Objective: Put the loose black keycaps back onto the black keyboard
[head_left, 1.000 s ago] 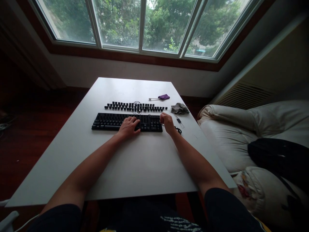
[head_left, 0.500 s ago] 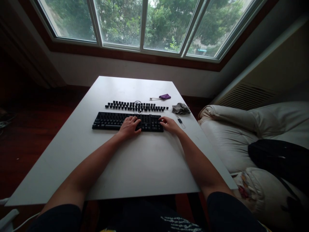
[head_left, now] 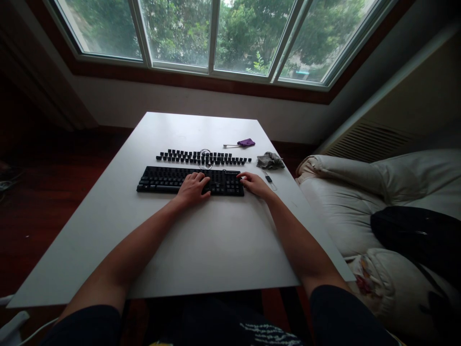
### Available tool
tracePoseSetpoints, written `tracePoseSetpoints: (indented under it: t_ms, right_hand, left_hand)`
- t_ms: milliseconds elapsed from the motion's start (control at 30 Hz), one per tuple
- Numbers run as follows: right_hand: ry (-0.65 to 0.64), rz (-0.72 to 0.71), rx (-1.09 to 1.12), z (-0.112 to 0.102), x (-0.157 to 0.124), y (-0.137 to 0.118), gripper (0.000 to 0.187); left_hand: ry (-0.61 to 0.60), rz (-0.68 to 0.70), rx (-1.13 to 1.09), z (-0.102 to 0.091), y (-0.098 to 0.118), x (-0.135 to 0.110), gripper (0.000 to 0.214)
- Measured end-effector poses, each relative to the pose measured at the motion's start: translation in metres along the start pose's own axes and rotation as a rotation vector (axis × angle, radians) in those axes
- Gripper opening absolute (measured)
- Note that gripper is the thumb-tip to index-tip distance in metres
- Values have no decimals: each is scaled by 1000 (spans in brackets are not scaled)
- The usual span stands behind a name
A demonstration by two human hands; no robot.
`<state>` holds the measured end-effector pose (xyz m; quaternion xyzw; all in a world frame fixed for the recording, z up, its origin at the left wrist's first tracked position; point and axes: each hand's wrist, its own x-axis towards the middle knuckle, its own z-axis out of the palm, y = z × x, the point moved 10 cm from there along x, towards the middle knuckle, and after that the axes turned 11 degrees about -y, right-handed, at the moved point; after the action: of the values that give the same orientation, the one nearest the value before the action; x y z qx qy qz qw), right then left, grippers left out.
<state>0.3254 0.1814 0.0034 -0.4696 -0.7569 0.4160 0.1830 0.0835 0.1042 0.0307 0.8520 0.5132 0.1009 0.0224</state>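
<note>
A black keyboard [head_left: 162, 180] lies across the white table. My left hand [head_left: 193, 186] rests palm down over its middle, fingers spread on the keys, holding nothing I can see. At the keyboard's right edge is my right hand [head_left: 255, 184], its index finger reaching onto the number-pad side and its thumb a little apart. Behind the keyboard stand rows of loose black keycaps [head_left: 201, 157]. A small keycap puller [head_left: 269, 179], dark with wire loops, lies just beyond my right hand. The keys beneath my left hand are hidden.
A crumpled grey cloth [head_left: 271, 161] lies near the right edge of the white table [head_left: 216, 250]. Farther back are a purple cloth [head_left: 246, 142] and a thin stick or brush [head_left: 230, 146]. A pale sofa [head_left: 334, 206] with a black bag [head_left: 414, 230] stands at the right.
Both hands stay at the same places on the keyboard. The right fingers have shifted only slightly, and the view has tilted a little.
</note>
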Motion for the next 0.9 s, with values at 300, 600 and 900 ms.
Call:
tracePoseSetpoints:
  t_ms: [300, 600, 900]
  right_hand:
    - [3, 25, 89, 0, 0, 1, 28]
    - [-20, 46, 189, 3, 4, 12, 27]
    - [-45, 76, 415, -1, 8, 30, 26]
  left_hand:
    - [-8, -4, -20, -1, 0, 1, 50]
    - [-19, -10, -24, 0, 1, 1, 50]
    - [-17, -17, -27, 1, 0, 1, 49]
